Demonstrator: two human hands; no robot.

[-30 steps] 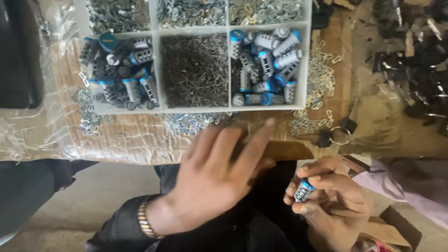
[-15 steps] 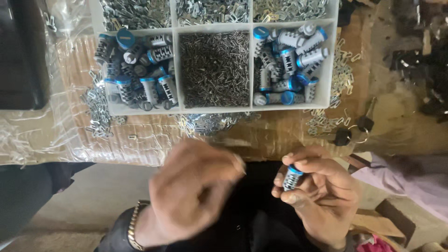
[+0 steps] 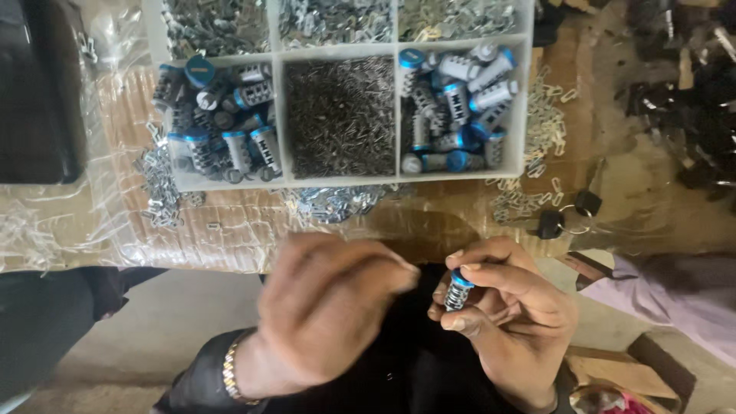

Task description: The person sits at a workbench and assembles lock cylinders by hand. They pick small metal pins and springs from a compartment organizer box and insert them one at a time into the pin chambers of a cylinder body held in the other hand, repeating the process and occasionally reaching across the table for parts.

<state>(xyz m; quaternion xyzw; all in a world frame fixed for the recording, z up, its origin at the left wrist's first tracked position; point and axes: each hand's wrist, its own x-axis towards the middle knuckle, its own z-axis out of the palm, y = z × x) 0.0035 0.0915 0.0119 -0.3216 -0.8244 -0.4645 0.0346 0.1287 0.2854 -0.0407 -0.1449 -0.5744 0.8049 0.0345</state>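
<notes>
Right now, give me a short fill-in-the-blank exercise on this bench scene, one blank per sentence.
1. The right hand holds a small metal cylinder with a ____ cap.
2. The bracelet sits on the ____ wrist.
3. The tray's middle compartment, between the two holding cylinders, is full of tiny dark ____.

Missing words: blue; left; pins
</notes>
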